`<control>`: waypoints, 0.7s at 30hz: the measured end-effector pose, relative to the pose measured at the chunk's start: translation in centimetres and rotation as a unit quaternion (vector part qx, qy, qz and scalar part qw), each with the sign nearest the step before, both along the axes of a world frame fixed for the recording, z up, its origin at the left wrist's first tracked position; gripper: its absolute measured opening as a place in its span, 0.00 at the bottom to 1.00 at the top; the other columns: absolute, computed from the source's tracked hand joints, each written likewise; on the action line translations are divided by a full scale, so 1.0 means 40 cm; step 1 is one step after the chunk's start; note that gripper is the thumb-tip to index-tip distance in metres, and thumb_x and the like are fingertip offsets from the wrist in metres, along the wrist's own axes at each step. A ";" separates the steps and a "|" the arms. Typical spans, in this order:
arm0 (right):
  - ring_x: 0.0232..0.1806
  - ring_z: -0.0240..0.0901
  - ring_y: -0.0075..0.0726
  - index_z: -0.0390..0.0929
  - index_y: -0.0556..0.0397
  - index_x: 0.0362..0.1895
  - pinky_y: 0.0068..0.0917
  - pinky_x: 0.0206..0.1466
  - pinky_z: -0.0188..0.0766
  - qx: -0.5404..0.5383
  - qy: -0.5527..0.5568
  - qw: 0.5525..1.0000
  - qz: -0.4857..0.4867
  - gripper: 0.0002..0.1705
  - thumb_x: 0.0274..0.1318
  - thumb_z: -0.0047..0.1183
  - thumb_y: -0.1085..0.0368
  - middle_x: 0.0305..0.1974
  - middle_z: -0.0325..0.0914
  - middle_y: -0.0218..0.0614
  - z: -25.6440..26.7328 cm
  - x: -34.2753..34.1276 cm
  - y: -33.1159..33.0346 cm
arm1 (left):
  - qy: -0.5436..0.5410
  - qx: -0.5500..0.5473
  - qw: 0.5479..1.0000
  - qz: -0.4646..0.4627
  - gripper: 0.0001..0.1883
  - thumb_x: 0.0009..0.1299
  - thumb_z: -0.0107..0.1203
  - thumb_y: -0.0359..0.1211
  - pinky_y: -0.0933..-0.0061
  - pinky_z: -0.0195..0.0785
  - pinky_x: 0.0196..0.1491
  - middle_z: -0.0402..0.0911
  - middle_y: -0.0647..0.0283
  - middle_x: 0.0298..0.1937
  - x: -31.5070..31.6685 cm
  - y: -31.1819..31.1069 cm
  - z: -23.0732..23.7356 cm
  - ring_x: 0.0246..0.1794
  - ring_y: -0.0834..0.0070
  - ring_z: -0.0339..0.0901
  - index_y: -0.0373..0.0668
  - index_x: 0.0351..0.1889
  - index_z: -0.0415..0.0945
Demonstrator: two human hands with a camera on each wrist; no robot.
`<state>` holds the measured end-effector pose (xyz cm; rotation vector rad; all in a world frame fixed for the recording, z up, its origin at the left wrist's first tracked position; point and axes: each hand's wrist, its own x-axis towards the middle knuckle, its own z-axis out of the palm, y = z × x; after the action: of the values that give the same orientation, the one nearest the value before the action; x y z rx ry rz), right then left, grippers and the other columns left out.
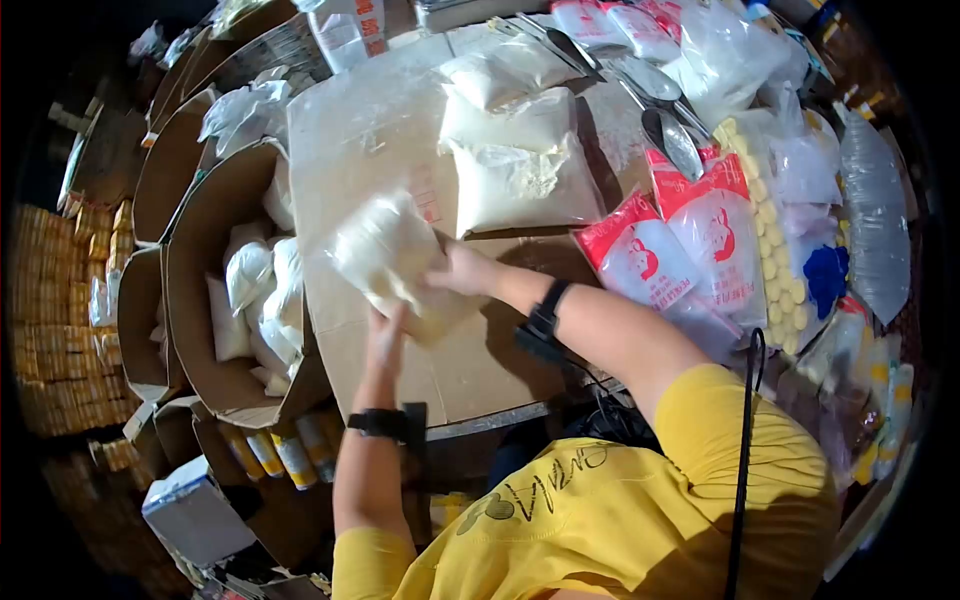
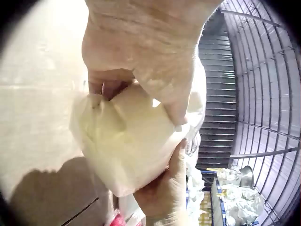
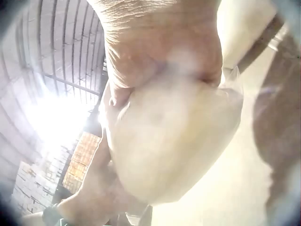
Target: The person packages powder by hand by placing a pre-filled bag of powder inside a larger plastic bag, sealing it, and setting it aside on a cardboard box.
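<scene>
Both hands grip a clear plastic bag of cream-white powder [image 1: 385, 245], held over the cardboard-covered table [image 1: 350, 130]. My left hand [image 1: 386, 335] holds its near lower side; my right hand [image 1: 462, 270] holds its right side. In the left wrist view the left hand [image 2: 141, 52] has its thumb and fingers around the bag [image 2: 127, 136], with the other hand below. The right wrist view shows the right hand [image 3: 164, 52] curled over the bag's end, some fingers hidden behind it. Several similar filled bags [image 1: 520, 185] lie piled on the table just beyond.
Left of the table stands an open carton [image 1: 215, 385] holding white bags [image 1: 270, 285]. On the right lie red-and-white printed packets [image 1: 640, 255], metal scoops [image 1: 672, 145] and a bag of pale yellow round pieces [image 1: 765, 230]. Stacked yellow packages [image 1: 70, 320] stand at far left.
</scene>
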<state>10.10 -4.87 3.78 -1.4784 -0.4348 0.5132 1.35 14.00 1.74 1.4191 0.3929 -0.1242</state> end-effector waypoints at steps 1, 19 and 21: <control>0.64 0.53 0.41 0.45 0.56 0.66 0.31 0.64 0.52 0.087 -0.003 0.995 -0.052 0.45 0.48 0.57 0.65 0.62 0.56 0.47 0.023 0.027 0.035 | -0.005 0.012 1.000 0.018 0.34 0.66 0.52 0.35 0.68 0.58 0.56 0.65 0.59 0.56 0.058 0.014 0.034 0.55 0.70 0.63 0.42 0.66 0.46; 0.31 0.72 0.29 0.75 0.59 0.37 0.25 0.35 0.68 -0.435 0.133 0.697 -0.555 0.15 0.45 0.57 0.63 0.30 0.76 0.37 -0.062 -0.486 -1.100 | -0.028 0.423 0.882 -0.204 0.26 0.59 0.55 0.26 0.62 0.59 0.56 0.62 0.50 0.57 -0.206 0.022 -0.105 0.57 0.56 0.62 0.43 0.58 0.64; 0.40 0.74 0.37 0.73 0.61 0.42 0.30 0.43 0.69 -0.589 0.113 0.608 -0.519 0.22 0.43 0.59 0.61 0.37 0.77 0.44 -0.169 -0.624 -1.168 | -0.026 0.419 0.885 -0.201 0.26 0.60 0.54 0.26 0.63 0.59 0.56 0.63 0.51 0.57 -0.203 0.030 -0.118 0.57 0.57 0.62 0.42 0.57 0.64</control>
<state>-14.86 -51.61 -2.97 -2.5072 1.2435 -0.0824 -6.79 15.21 -2.96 2.3517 0.0844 -0.2719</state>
